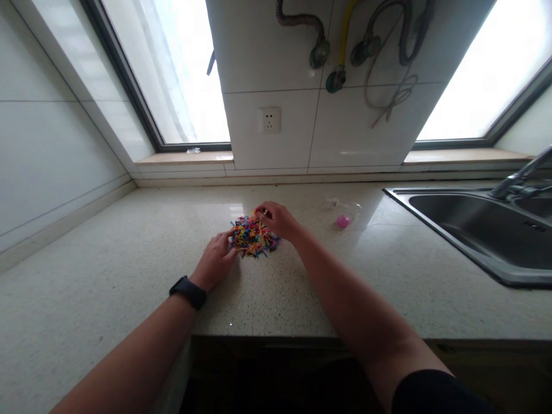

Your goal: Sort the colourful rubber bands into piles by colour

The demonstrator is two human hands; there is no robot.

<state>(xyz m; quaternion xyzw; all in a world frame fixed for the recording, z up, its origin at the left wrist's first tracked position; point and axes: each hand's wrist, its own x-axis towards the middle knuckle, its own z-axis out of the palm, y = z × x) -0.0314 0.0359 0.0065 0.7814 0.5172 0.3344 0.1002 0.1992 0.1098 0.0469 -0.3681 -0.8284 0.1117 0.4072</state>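
Observation:
On the speckled pale countertop lies a heap of small multicoloured bands, thin and loop-like, perhaps hair elastics; single pieces are too small to tell apart. My left hand rests against the heap's left edge, its thumb and fingers apart. Over the heap's upper right side, my right hand has its fingers curled and pinched together. A bit of red shows by those fingertips, but what they hold is too small to name. A dark watch is on my left wrist.
A clear plastic bag with a pink piece in it lies right of my right hand. Further right is a steel sink with a faucet. The tiled wall behind carries a socket and pipe valves.

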